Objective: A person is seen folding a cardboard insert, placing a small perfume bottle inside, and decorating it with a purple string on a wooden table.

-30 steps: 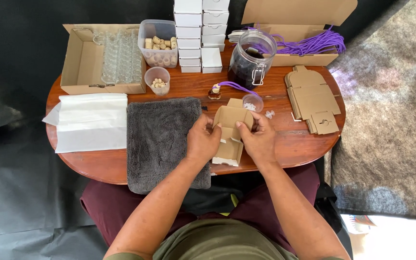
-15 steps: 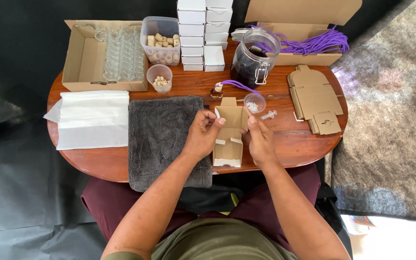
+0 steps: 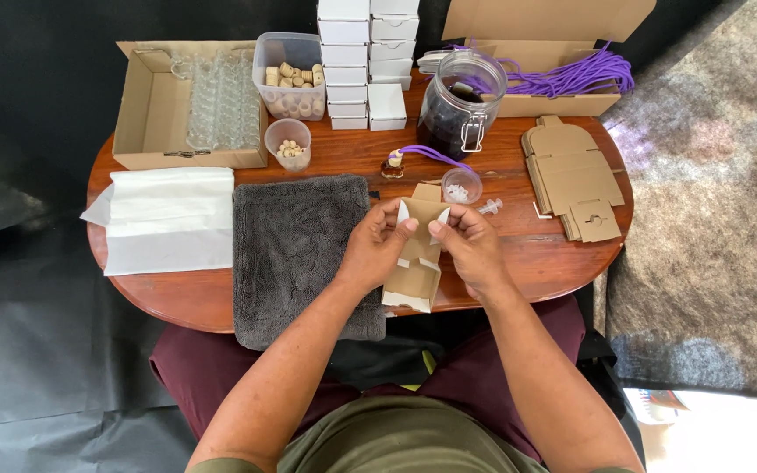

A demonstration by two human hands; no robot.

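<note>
Cardboard box blank [image 3: 415, 263] now raised, flaps upturned

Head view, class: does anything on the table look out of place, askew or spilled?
Little stands out. The grey towel hangs over the near edge of the wooden table. Purple cords spill from the open box behind the jar. Both hands, left and right, hold a flat cardboard box blank.
</note>
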